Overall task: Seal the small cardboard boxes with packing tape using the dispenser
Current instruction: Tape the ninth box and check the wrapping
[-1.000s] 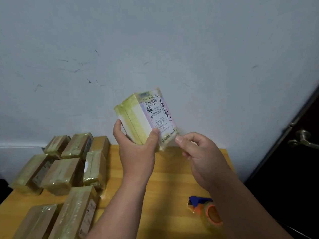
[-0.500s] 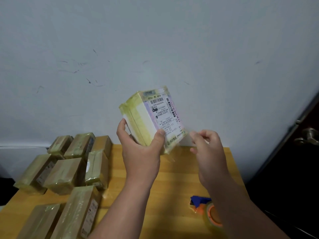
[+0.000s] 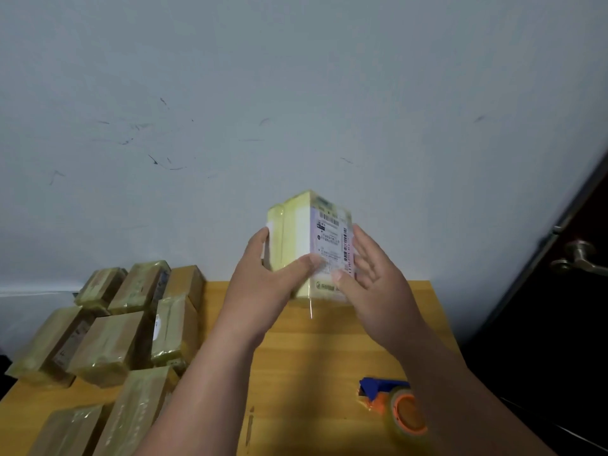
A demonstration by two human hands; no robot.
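pressing box — between both hands' fingers

On the small cardboard box I can't read the shipping label: the print is too small and smeared. The left hand covers the box's lower left corner, the right hand its right face. Below and right of the box, the right forearm hides part of the tape dispenser. Lower left of it, sealed boxes run off the frame.

Left hand curled in a grip, right hand flat with fingers straight.
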